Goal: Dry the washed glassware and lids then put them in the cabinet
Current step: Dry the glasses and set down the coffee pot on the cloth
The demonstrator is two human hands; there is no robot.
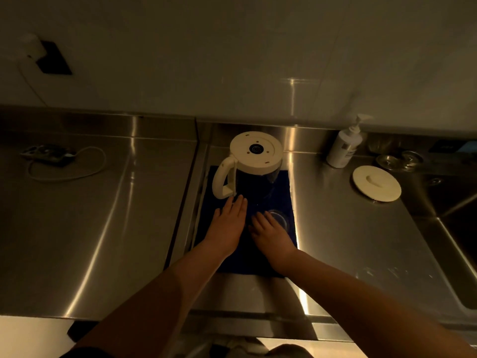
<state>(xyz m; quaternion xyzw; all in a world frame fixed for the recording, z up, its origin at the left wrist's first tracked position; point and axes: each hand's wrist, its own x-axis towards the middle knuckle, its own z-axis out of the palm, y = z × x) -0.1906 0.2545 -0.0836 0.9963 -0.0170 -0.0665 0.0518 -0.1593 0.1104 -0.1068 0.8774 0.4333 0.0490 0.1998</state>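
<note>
Steel counter [108, 223] fills dim kitchen. Near centre, we lay both hands flat on blue cloth [260, 259], likely smoothing it as drying mat. Left hand [228, 223]: fingers straight, pressed together, gripping nothing. Right hand [269, 235]: fingers spread, fingertips touching small clear glass [278, 217]; whether upturned, we cannot tell. Farther on cloth: glass jug [251, 166] stands inverted, white base up, probably draining. Right, off cloth: white lid [376, 183], more glassware [398, 159] blurred by gloom, soap bottle [344, 147]. Cabinet out of view.
</note>
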